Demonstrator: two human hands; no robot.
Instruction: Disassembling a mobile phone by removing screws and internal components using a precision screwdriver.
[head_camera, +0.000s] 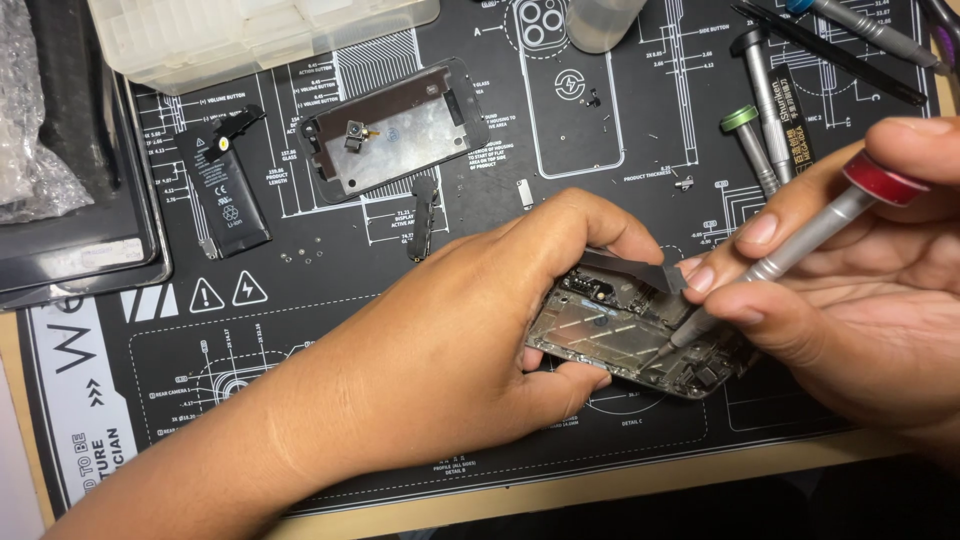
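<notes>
Black printed repair mat (330, 260) covers the table | left hand (470, 320) fingers pinch an opened phone frame (620, 335) by its edges near the mat's front edge | right hand (860, 290) fingers pinch a red-capped screwdriver (790, 255), tip inside | frame likely light, stiff, fragile; best held by its rim.

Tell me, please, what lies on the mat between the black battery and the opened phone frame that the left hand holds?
In the head view, between the battery and the phone frame lie a few tiny screws and a small black strip part on the mat. The left hand covers the rest.
</notes>
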